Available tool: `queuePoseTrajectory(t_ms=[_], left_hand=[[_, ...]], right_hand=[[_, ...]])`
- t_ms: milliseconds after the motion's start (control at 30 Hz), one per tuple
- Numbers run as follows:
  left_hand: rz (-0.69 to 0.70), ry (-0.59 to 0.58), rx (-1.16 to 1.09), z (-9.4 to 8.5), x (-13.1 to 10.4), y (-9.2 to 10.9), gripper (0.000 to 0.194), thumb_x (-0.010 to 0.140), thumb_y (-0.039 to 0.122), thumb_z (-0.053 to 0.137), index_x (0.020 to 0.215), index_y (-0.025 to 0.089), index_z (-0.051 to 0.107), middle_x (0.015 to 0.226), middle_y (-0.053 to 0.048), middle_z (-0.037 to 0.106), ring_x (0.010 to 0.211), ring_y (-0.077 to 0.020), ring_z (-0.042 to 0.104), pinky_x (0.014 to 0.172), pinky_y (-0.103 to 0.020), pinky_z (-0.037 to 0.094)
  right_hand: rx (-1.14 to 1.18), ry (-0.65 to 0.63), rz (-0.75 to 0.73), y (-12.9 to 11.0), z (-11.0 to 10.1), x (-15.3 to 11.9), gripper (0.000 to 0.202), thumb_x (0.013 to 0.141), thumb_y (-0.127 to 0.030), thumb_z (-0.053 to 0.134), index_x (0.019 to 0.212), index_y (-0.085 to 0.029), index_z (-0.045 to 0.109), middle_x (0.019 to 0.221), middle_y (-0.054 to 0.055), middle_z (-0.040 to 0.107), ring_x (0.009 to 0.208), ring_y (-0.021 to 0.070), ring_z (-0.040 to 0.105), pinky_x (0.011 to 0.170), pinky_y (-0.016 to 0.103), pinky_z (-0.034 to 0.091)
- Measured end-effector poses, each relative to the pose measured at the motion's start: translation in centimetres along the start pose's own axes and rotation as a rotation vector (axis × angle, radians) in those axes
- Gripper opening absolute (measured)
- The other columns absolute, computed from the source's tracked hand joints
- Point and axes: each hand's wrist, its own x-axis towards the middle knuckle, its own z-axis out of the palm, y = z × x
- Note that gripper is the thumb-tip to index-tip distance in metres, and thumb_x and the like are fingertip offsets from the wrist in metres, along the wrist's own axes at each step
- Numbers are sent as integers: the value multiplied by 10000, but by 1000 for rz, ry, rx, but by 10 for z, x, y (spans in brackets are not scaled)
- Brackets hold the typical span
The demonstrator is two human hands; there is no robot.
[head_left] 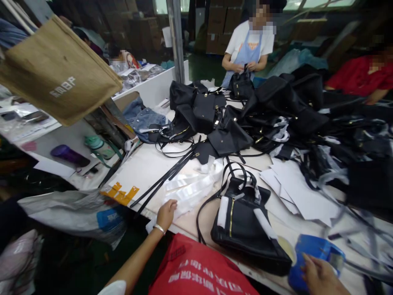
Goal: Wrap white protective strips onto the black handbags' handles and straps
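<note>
My left hand (166, 214) is at the table's front edge, its fingers curled beside thin white plastic strips (192, 186). Whether it grips the end of a strip is hidden. At the lower right, my right hand (324, 275) is closed, thumb and fingers together, in front of a blue tape dispenser (317, 250). Anything pinched there is too small to make out. Between my hands lies a black backpack (245, 233) with a gold zipper. White wrapping (223, 212) covers parts of it, and its handles stick up.
Black bags (211, 108) are heaped across the table's far side. White paper sheets (303, 192) lie to the right. Long black straps (167, 176) cross the left side. A tan bag (61, 73) hangs at upper left. Across the table, a person in an apron (250, 49) handles a bag.
</note>
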Motion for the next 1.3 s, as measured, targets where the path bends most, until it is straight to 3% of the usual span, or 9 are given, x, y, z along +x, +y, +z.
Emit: queuePoseTrajectory(t_ms=[67,200,300,433,600,700,900,1100,1300], left_hand=[[-18,76,253,-21,13,-7,319,888,230,374,1165,135,501,1152,-116,588,1075,-198,545,917,-317,405],[-33,-5,433,-40,41,-18,247,784,197,566,1018,120,585,1074,-138,606,1049,-240,541,893,-329,388],[-24,-68,457,-46,56,-24,119,802,235,555,827,142,625,861,-105,652,875,-225,602,781,-314,417],[22,-92,440,-60,62,-29,258,867,309,455,751,167,636,760,-81,655,783,-211,610,723,-310,417],[133,-15,321,-74,54,-23,324,895,327,381,843,175,662,987,-100,624,951,-209,559,838,-319,391],[92,50,-73,-73,46,-15,283,855,350,441,900,175,659,882,-73,616,837,-196,566,756,-313,415],[-346,-207,-993,-43,19,11,322,649,398,686,820,151,571,585,36,532,495,-96,478,505,-220,354],[-227,-393,-865,-26,3,20,288,667,394,688,698,153,534,569,46,525,509,-83,468,493,-198,330],[-305,-583,-843,-35,36,25,420,722,532,600,900,152,588,829,-52,654,754,-156,609,665,-251,449]], right_hand=[[-3,67,66,-35,-18,1,267,760,-590,439,834,-353,538,717,70,694,560,264,623,475,359,396],[130,112,-129,-146,-39,-13,365,773,-599,453,758,-251,565,652,38,644,605,222,604,537,299,392],[301,-141,-328,-222,-29,-34,391,849,-543,397,653,-221,500,520,-12,552,501,148,525,534,247,364],[530,-496,-419,-278,26,-58,387,889,-497,334,672,-212,482,498,-25,530,448,124,507,498,229,364],[869,-885,-240,-308,109,-81,314,802,-502,476,900,-203,485,662,-16,610,456,109,529,447,221,396],[991,-1006,-12,-327,135,-93,446,701,-538,595,958,-193,478,697,-7,618,489,109,543,435,210,394],[1222,-1123,365,-359,131,-110,478,652,-557,671,916,-182,538,858,38,646,707,129,609,594,230,460],[1308,-948,426,-346,139,-111,424,571,-447,739,845,-165,579,768,22,648,657,135,590,621,248,465],[1323,-880,404,-335,142,-114,453,586,-478,692,900,-164,603,710,26,650,557,147,568,516,251,430]])
